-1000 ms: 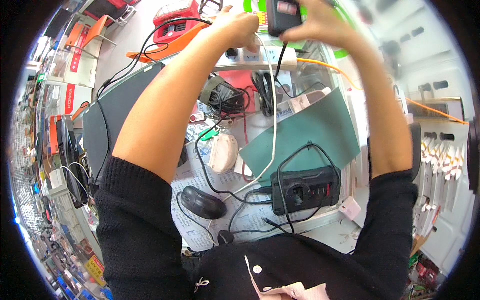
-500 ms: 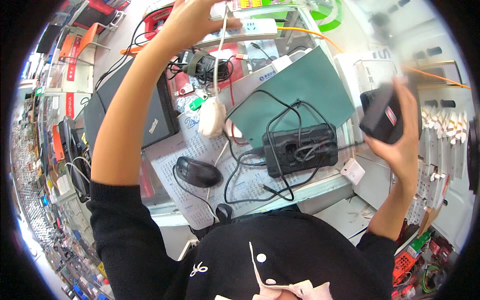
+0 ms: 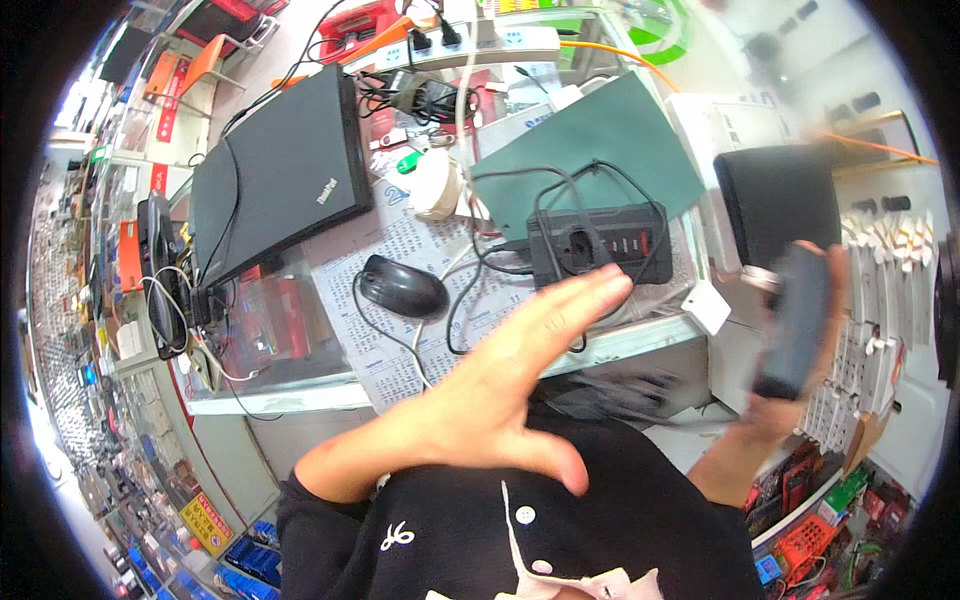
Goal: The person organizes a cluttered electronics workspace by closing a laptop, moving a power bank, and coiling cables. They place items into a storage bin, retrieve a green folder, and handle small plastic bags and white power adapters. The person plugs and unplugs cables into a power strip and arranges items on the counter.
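Black block (image 3: 790, 325) already clear of counter (image 3: 285, 402), grasped in right hand (image 3: 828, 325); left hand (image 3: 505, 385) empty, fingers spread; plugs (image 3: 449, 36) unpulled.

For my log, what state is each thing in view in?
Laptop: closed
White power strip: two black plugs inserted
Mouse: corded, lying on printed paper
Green sheet: partly covered by cables
Black box: cables across it
Left hand: open, empty
Right hand: closed around a dark block, blurred
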Demonstrator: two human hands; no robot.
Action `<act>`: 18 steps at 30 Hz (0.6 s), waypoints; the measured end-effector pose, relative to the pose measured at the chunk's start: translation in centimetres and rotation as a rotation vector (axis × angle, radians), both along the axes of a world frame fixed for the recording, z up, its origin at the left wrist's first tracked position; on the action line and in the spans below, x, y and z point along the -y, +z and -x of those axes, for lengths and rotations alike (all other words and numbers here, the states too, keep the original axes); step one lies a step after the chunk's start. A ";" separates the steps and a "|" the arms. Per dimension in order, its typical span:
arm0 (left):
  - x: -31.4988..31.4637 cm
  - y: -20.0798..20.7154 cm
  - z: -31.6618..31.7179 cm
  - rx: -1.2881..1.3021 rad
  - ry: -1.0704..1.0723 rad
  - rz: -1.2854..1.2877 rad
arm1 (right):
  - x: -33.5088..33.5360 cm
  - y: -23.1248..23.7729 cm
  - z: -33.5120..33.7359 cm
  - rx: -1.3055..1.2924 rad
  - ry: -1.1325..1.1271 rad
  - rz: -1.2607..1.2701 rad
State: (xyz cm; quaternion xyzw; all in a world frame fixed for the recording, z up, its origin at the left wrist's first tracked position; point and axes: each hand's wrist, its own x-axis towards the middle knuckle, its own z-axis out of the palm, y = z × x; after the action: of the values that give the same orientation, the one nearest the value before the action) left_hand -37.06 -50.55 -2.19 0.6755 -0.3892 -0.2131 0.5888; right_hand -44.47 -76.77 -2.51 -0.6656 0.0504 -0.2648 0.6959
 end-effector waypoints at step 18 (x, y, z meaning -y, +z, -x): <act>-0.9 -1.0 1.1 0.545 0.535 -0.473 | -9.4 -2.4 -4.8 -0.283 0.834 -0.527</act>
State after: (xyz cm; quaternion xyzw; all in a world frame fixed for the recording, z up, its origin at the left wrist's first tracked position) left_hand -38.16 -49.62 -3.16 0.8999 -0.2824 0.0494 0.3286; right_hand -39.71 -67.34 -4.93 -0.4604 -0.0605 0.1497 0.8729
